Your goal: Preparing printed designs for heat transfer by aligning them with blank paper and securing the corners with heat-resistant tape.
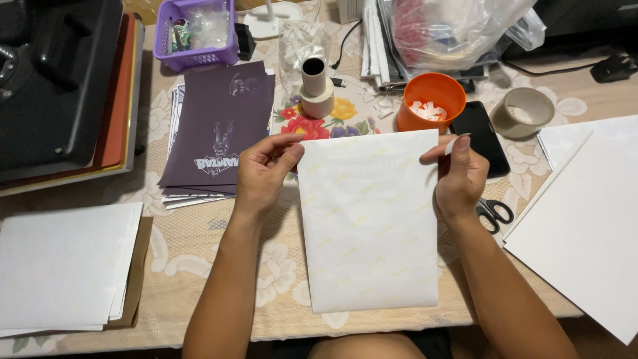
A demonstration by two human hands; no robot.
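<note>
Both the left hand (262, 174) and right hand (460, 176) pinch, fingers clamped, the top corners of the translucent white rectangular sheet (369, 223) (faint yellow marks) near the counter's (199, 312) front edge, best kept taut and level.

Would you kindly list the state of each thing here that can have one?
Left hand: gripping the white translucent sheet at its top left corner.
Right hand: gripping its top right corner.
White translucent sheet: flat, unfolded.
Orange plastic cup: upright, paper scraps inside.
Black-handled scissors: closed.
Black phone: screen dark.
</note>
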